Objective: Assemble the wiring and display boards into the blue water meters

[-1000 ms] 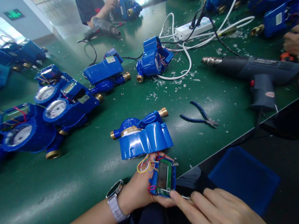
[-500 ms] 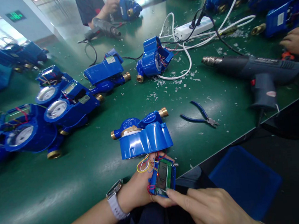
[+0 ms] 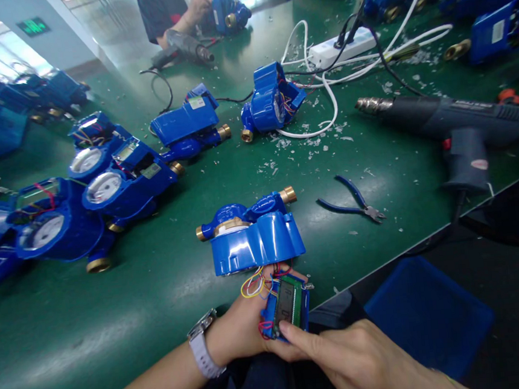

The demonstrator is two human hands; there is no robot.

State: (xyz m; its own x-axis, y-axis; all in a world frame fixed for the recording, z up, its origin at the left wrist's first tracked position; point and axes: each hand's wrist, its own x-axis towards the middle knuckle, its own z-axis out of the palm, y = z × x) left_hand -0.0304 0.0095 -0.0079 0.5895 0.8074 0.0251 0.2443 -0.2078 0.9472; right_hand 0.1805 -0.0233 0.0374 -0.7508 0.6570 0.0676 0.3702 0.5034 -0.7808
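Display module [image 3: 300, 303] in left hand [image 3: 241, 326]; right hand [image 3: 359, 349] touching; digits [image 3: 285, 298] unclear.

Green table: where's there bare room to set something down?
The table's widest bare patch lies between the left forearm, the near meter and the left-side meters. A smaller one, with a few specks, lies between the pliers and heat gun. It's crowded around the power strip, with cables and scraps.
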